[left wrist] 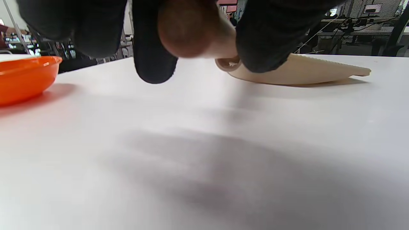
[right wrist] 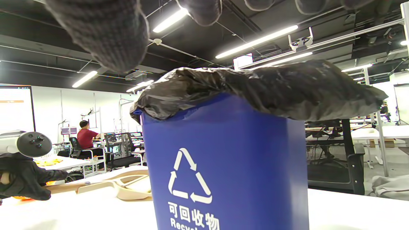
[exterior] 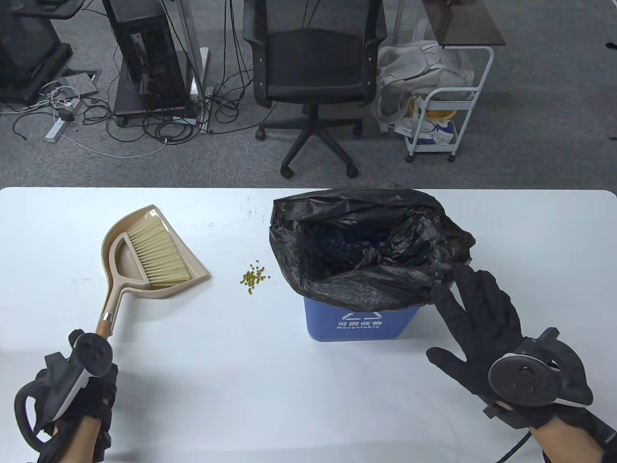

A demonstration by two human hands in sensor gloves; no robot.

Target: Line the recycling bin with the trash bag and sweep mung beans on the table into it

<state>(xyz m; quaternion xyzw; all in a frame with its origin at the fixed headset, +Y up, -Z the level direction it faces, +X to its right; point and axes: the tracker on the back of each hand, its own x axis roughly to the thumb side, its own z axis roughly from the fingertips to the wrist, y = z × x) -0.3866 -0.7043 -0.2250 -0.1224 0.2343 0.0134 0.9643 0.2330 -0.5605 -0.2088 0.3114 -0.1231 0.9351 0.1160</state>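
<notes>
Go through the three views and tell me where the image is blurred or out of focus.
Table view: sharp throughout, mung beans distinct. Left wrist view: the left hand's fingers and the brush handle end are blurred from closeness; the dustpan behind is clearer. Right wrist view: fingertips at the top are soft, the recycling bin is crisp.

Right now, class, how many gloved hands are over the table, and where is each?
2. The left hand grips the brush handle near the table's front-left; the right hand is open beside the lined recycling bin.
</notes>
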